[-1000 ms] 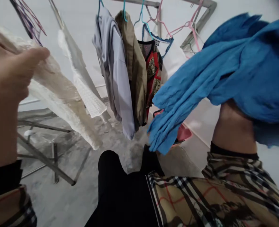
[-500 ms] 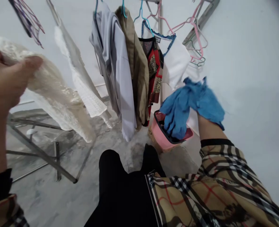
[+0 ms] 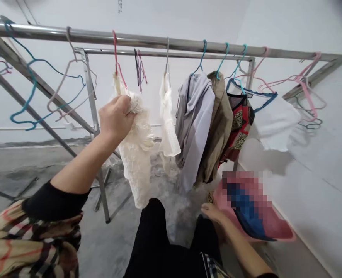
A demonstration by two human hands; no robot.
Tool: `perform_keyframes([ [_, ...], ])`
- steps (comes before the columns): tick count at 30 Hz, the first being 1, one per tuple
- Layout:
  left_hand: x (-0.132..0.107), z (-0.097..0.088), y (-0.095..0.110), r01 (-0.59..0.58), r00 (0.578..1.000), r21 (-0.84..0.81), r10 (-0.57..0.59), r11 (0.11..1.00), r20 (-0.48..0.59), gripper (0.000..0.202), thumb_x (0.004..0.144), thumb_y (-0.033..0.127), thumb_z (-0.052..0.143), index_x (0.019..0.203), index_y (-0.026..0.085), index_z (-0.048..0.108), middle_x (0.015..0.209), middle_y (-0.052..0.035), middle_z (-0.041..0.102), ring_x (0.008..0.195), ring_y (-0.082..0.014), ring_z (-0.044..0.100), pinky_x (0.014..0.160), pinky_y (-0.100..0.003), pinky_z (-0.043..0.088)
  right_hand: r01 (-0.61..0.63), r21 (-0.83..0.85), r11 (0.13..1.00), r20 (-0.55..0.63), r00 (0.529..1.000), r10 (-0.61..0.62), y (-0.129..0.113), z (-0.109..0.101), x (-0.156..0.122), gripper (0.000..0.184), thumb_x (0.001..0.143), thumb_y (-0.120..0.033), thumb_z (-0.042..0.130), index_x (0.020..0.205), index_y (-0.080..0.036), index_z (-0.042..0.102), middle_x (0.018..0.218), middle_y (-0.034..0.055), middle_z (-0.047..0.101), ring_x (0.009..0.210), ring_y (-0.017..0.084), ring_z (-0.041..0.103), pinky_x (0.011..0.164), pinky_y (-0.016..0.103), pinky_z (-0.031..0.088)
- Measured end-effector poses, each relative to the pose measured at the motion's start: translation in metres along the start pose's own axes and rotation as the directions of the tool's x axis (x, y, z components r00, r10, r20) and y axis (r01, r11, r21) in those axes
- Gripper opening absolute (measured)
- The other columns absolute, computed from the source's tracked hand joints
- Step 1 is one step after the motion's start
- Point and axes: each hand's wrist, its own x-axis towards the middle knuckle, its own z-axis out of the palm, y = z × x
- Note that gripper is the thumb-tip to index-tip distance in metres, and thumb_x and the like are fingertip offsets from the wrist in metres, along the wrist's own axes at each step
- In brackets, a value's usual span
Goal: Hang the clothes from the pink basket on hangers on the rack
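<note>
My left hand (image 3: 117, 117) is closed on a cream lace garment (image 3: 137, 158) near its top. That garment hangs from a red hanger (image 3: 115, 54) hooked on the metal rail. My right hand (image 3: 213, 212) is low, beside the pink basin (image 3: 281, 227), with its fingers loosely extended and nothing visible in them. A blue cloth (image 3: 246, 208) lies in the basin, partly hidden by a pixelated patch.
The metal rail (image 3: 185, 44) crosses the view. Along it hang a white knit garment (image 3: 169, 131), a grey hooded top (image 3: 196, 119), a khaki garment (image 3: 217, 131), a red patterned top (image 3: 240, 119) and a white top (image 3: 275, 119). Bare hangers, including a blue one (image 3: 33, 81), hang at both ends.
My right hand has let go of the blue cloth, which now lies in the basin, and has moved down and left. My left hand still grips the lace garment. The view has turned up and left.
</note>
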Motion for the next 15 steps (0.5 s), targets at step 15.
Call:
perform_keyframes([
  [15,-0.012,-0.041,-0.01,0.126,0.992,-0.361,-0.111,0.924,0.064,0.011,0.069,0.024,0.065,0.073,0.017,0.058,0.058,0.0061,0.046,0.054,-0.008,0.038,0.052,-0.022,0.029,0.124,0.083,0.989,0.109,0.985,-0.133,-0.05,0.037,-0.006,0.051,0.081,-0.032,0.048,0.122,-0.006,0.064,0.119,0.0149,0.068,0.109,0.024,0.065,0.098,0.031,0.046],
])
